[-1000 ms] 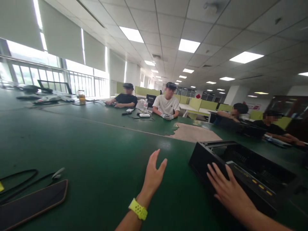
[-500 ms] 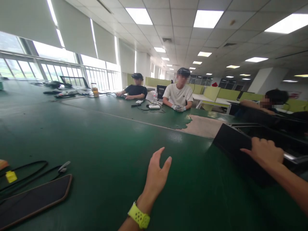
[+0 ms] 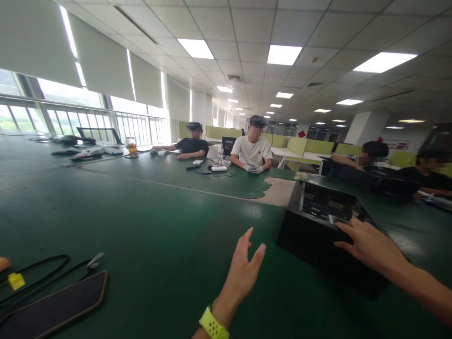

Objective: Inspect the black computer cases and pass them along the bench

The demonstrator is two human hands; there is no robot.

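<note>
A black computer case (image 3: 314, 235) lies on the green table at my right, its open side facing up. Inside it, metal framework and perforated panels show. My right hand (image 3: 367, 242) hooks its fingers over the near rim, with the thumb against the outer wall. What the fingertips touch inside is hard to make out. To the left of the case, my left hand (image 3: 243, 263) hovers over the table, thumb and fingers apart, holding nothing. A yellow-green watch (image 3: 213, 325) is on that wrist.
On the green table (image 3: 158, 226), a phone-like dark slab (image 3: 56, 308) and black cables (image 3: 52, 258) lie at the lower left. Across the table sit two people (image 3: 250, 150) wearing headsets. More people (image 3: 374, 155) are at the right. A jar (image 3: 132, 147) stands farther back.
The computer case has come down from a tilt and shifted left, so its inside now shows. My right hand moved left and lower with it. My left hand shifted slightly right, still empty.
</note>
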